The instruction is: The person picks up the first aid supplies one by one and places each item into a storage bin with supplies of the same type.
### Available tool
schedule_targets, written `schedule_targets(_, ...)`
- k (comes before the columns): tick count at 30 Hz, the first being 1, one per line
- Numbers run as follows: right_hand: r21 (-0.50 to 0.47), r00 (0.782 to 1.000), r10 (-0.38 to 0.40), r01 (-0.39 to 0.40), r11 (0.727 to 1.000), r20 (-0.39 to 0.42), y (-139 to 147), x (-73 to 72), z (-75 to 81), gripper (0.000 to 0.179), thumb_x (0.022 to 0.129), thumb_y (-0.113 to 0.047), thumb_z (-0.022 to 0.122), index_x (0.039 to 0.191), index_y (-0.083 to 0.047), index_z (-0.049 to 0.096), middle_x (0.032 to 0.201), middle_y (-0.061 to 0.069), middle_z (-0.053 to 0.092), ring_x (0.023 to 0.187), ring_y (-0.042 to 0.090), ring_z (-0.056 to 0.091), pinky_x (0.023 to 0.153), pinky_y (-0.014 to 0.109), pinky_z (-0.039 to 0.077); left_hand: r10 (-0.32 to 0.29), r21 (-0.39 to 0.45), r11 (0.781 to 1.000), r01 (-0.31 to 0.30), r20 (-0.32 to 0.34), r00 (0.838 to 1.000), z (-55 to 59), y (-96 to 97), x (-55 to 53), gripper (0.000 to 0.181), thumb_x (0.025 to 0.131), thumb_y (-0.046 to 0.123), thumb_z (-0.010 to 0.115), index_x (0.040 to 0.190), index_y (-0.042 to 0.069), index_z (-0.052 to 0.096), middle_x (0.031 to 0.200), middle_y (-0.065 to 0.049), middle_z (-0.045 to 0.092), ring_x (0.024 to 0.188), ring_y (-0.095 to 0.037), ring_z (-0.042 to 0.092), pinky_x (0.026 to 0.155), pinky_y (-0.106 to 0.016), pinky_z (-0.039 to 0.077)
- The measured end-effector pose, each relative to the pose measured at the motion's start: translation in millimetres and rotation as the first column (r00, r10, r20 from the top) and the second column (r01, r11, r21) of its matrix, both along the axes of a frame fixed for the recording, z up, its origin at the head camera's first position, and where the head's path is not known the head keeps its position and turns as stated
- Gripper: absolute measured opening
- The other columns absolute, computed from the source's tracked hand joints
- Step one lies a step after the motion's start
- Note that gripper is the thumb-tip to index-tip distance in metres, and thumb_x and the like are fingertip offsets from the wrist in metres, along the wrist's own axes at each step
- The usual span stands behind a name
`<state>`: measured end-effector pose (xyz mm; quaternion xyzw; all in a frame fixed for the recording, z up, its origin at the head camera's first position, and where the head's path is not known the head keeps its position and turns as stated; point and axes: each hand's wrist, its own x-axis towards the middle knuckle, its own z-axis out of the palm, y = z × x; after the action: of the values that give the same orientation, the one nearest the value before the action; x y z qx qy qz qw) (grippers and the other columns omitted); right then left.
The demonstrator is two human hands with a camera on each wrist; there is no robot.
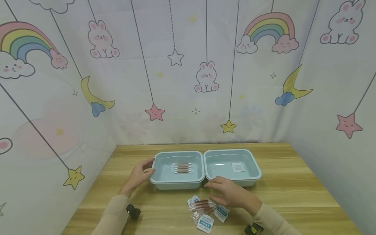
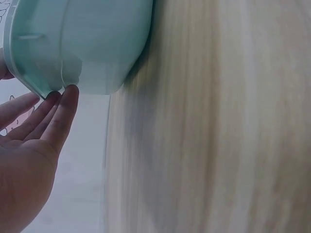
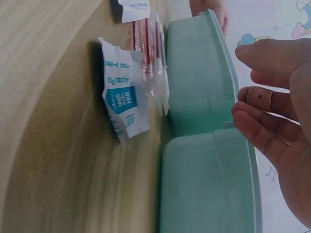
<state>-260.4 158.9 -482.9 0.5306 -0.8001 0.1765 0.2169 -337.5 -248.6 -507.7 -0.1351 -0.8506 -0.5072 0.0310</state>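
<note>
Lying near-left of the closer right hand (image 1: 232, 193), loosely uncurled and holding nothing, swabs (image 1: 201, 205) among sachets (image 1: 205, 224) are running roughly left-right.

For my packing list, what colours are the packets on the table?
The packets are white with blue printing; the right wrist view shows it best.

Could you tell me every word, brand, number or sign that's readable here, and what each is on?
"Alcohol Pa", apparently, on the nearest white packet in the right wrist view; its remaining print is too blurred.
Too small to read: print on the other loose packets and the square packet inside the right tray.
No words show on the patterned wall.
</note>
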Motion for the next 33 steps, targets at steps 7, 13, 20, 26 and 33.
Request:
schedule_targets(7, -0.034, 1.000, -0.005, 0.006, 0.999, 0.005, -1, 0.7, -5.3, 0.044, 0.076, -0.019, 0.081, 0.117, -0.011, 0.066, 0.106, 0.001, 0.067, 0.096, 0.012, 0.064, 0.085, 0.022, 0.054, -0.005, 0.002, 1.000, 0.005, 0.007, 1.000, 0.2, -0.3, 0.7, 0.054, 0.090, 0.006, 0.066, 0.140, -0.003, 0.047, 0.132, -0.025, 0.057, 0.119, -0.040, 0.058, 0.092, -0.040, 0.055)
schedule_targets(13, -0.041, 1.000, -0.007, 0.007, 0.999, -0.003, -1, -0.5, -9.9, 0.044, 0.076, -0.020, 0.081, 0.116, -0.010, 0.066, 0.106, 0.001, 0.067, 0.095, 0.012, 0.064, 0.084, 0.022, 0.055, -0.010, 0.018, 1.000, 0.010, -0.004, 1.000, -0.5, -1.8, 2.6, 0.054, 0.091, 0.006, 0.066, 0.140, -0.004, 0.046, 0.134, -0.025, 0.055, 0.121, -0.041, 0.056, 0.093, -0.039, 0.054)
schedule_targets(20, -0.032, 1.000, 0.007, -0.008, 0.999, -0.011, -1, -3.1, -16.8, 0.041, 0.077, -0.020, 0.080, 0.114, -0.008, 0.067, 0.104, 0.002, 0.067, 0.092, 0.013, 0.065, 0.082, 0.022, 0.055, 0.000, 0.010, 1.000, 0.000, -0.015, 1.000, -4.1, -2.7, 1.2, 0.053, 0.091, 0.006, 0.065, 0.140, -0.004, 0.046, 0.134, -0.025, 0.055, 0.121, -0.040, 0.056, 0.094, -0.038, 0.054)
schedule_targets(26, -0.010, 1.000, -0.003, 0.003, 1.000, -0.003, -1, -3.8, -19.4, 0.039, 0.078, -0.022, 0.079, 0.112, -0.006, 0.067, 0.104, 0.003, 0.067, 0.093, 0.014, 0.064, 0.083, 0.023, 0.055, -0.002, 0.008, 1.000, 0.002, 0.010, 1.000, 9.1, 2.3, 6.9, 0.054, 0.091, 0.006, 0.066, 0.139, -0.005, 0.046, 0.132, -0.027, 0.057, 0.120, -0.042, 0.056, 0.095, -0.045, 0.053)
schedule_targets(33, 0.017, 1.000, -0.018, 0.018, 1.000, 0.000, -2, -2.3, -20.8, 0.039, 0.080, -0.025, 0.078, 0.112, -0.005, 0.068, 0.103, 0.003, 0.067, 0.093, 0.014, 0.065, 0.083, 0.025, 0.055, -0.010, -0.003, 1.000, 0.010, 0.012, 1.000, 20.6, 5.6, 15.3, 0.054, 0.091, 0.005, 0.065, 0.139, -0.008, 0.045, 0.131, -0.030, 0.056, 0.119, -0.044, 0.056, 0.094, -0.047, 0.053)
